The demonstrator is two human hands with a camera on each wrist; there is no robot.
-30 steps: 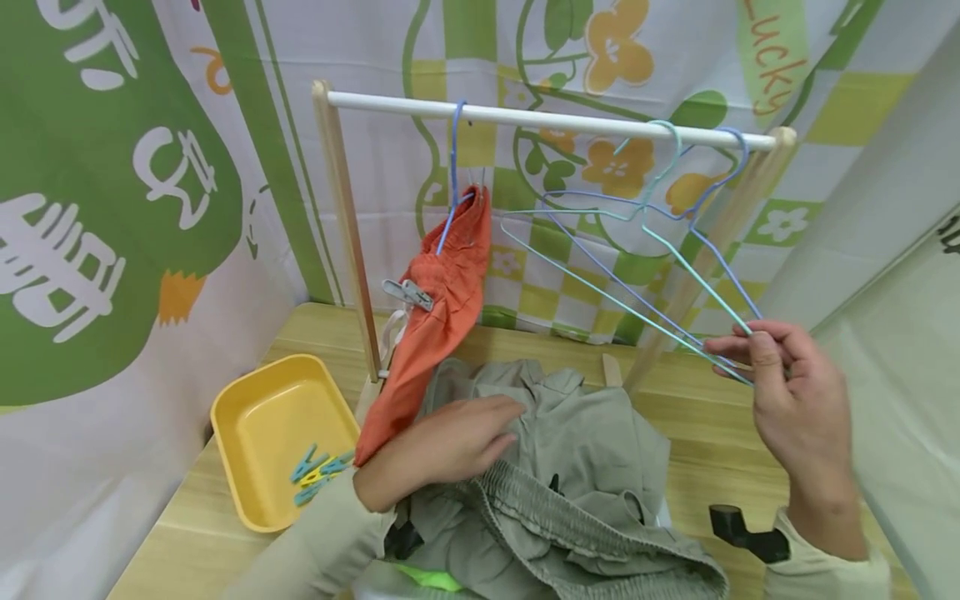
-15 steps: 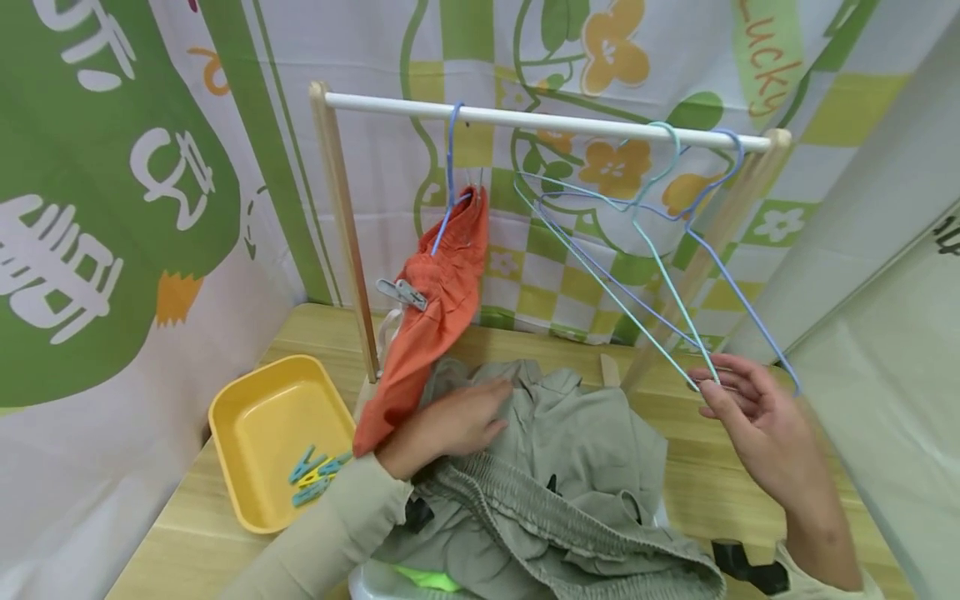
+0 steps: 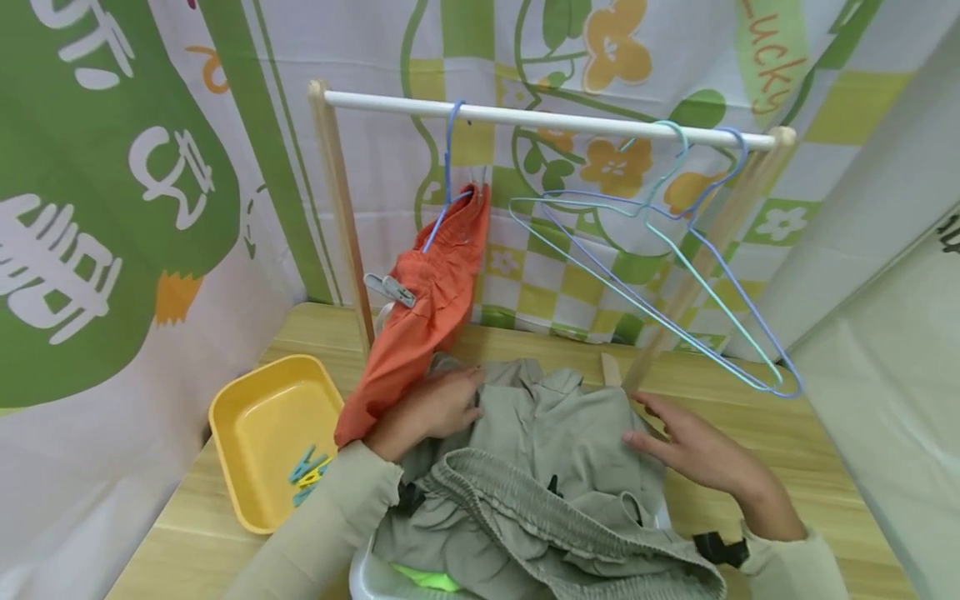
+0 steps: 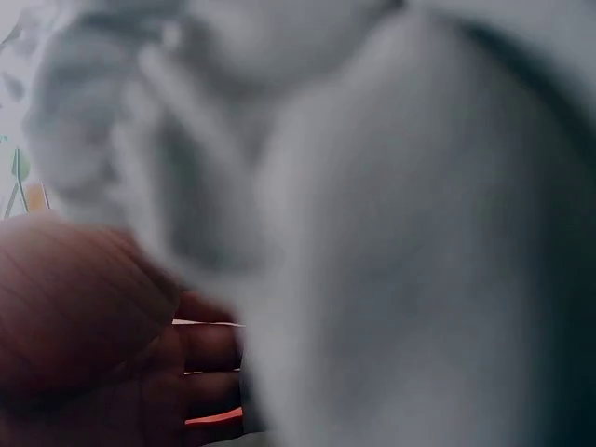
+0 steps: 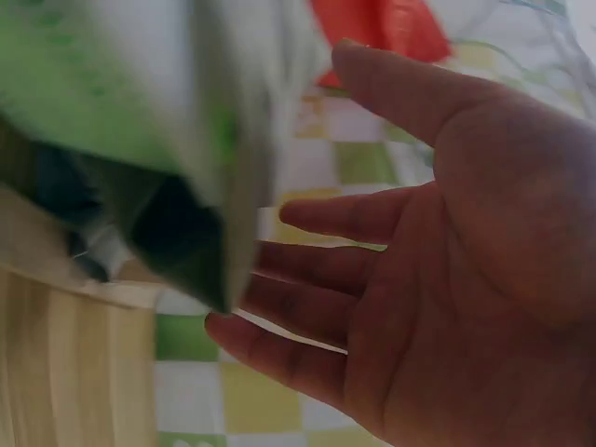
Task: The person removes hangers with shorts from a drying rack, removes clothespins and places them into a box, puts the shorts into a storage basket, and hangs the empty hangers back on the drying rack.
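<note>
Left hand [image 3: 431, 408] curled into crumpled grey-green fabric garment [image 3: 555, 467], right hand [image 3: 693, 454] flat with straight fingers on garment's right edge, orange cloth [image 3: 420, 321] hanging just left of garment, blue and teal wire hangers [image 3: 660, 275] above-right, yellow plastic tray [image 3: 258, 433] far left.

Left wrist view is blurred throughout: grey cloth [image 4: 400, 233] fills the frame, with only part of the left hand [image 4: 102, 354] showing, cut by the bottom edge. Right wrist view: cloth edge [image 5: 186, 121] smeared. Head view: white tub [image 3: 375, 579] mostly buried under trousers [image 3: 555, 492]; pegs [image 3: 307, 475] too small to count.
</note>
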